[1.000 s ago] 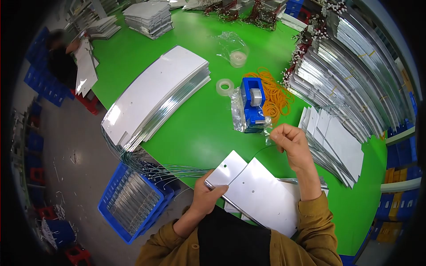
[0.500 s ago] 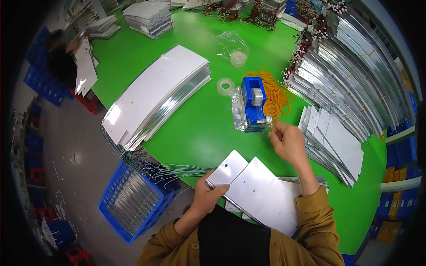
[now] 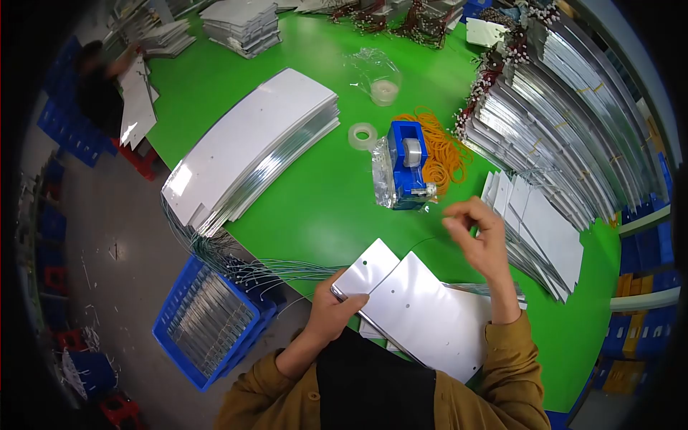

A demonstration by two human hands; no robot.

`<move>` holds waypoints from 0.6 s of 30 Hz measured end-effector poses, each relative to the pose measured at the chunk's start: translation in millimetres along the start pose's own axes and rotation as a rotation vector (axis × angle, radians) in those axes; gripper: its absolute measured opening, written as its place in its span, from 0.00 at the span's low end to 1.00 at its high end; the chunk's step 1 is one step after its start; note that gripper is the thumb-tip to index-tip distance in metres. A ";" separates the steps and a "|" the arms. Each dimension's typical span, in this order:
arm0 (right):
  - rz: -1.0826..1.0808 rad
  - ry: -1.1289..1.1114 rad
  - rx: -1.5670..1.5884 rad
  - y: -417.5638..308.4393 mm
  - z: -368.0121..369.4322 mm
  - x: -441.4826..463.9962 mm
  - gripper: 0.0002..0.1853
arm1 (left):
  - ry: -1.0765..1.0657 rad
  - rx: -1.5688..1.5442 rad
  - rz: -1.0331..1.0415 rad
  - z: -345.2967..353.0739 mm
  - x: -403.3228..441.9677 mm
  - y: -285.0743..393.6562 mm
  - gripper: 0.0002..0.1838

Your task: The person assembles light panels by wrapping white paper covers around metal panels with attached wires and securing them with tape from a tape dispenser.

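Observation:
My left hand (image 3: 333, 308) grips the left edge of a white metal panel (image 3: 419, 312), thumb on top. The panel is slightly bent, has small holes, and a thin dark wire crosses its face. My right hand (image 3: 480, 233) is raised above the table, thumb and forefinger pinched together; anything between them is too small to make out. Left of that hand stands a blue tape dispenser (image 3: 408, 168) with a roll of clear tape in it. Crinkled clear film lies against the dispenser's left side. Green wires (image 3: 294, 270) run leftward from near my left hand.
A curved stack of white panels (image 3: 251, 143) lies on the green table (image 3: 315, 186). Orange rubber bands (image 3: 444, 161) and a loose tape roll (image 3: 362, 135) flank the dispenser. More panels (image 3: 545, 229) are stacked right. A blue crate (image 3: 204, 322) stands below the edge. Another person (image 3: 100, 89) works far left.
My right hand has moved away from the tape dispenser's front end, to the right and slightly toward me. My left hand keeps its grip on the panel.

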State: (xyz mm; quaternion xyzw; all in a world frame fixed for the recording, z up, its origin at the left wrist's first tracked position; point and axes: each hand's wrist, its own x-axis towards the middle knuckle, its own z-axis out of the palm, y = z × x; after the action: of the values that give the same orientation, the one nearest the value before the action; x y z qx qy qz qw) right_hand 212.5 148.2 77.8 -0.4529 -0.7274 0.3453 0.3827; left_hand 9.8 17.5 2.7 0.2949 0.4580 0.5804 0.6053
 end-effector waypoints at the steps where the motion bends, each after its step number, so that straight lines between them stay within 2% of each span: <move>1: 0.027 -0.130 -0.046 2.5 2.0 3.4 0.05 | 0.019 -0.001 0.006 0.4 -0.3 0.5 0.19; 7: 0.171 -0.178 -0.356 59.4 31.9 26.2 0.06 | -0.025 0.009 -0.002 -4.1 0.0 -0.2 0.19; 12: 0.244 0.007 -0.233 56.7 31.8 28.3 0.06 | -0.005 0.022 -0.032 -3.4 0.4 0.6 0.19; 16: 0.119 0.195 0.083 12.8 19.5 47.4 0.03 | -0.017 0.043 -0.032 -3.1 0.4 2.2 0.19; 18: 0.169 0.129 0.055 11.1 20.5 52.5 0.03 | -0.021 0.042 -0.032 -0.9 0.4 3.0 0.19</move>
State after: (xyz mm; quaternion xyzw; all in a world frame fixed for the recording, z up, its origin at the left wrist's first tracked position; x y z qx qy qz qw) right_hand 183.5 197.4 71.6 -0.5232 -0.6508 0.3664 0.4105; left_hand 7.7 18.2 4.9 0.3062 0.4682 0.5577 0.6132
